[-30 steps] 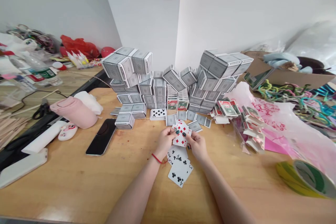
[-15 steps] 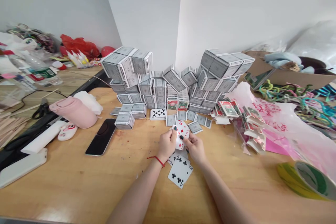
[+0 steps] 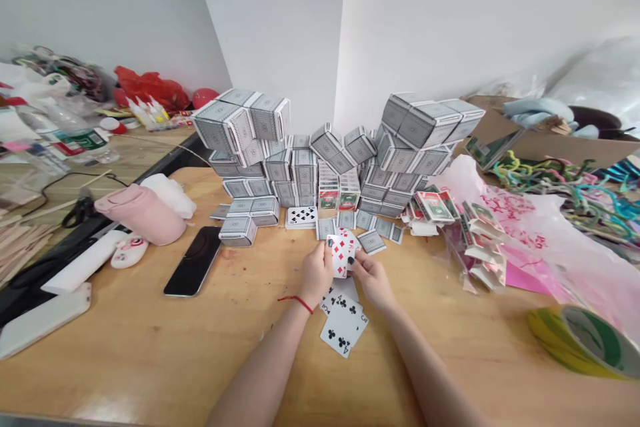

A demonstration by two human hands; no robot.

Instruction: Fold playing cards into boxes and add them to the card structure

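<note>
Head view: left hand (image 3: 316, 273) and right hand (image 3: 371, 278), forearms converging above the desk (image 3: 150, 340), jointly grip upright red diamond cards (image 3: 341, 252).

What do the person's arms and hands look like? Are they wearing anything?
Both forearms are bare, with no sleeves in view. A thin red string bracelet is tied around the wrist of the left hand, with a loose end sticking out. The right hand has no bracelet, watch or ring that shows. The fingernails are painted a dark colour.
</note>
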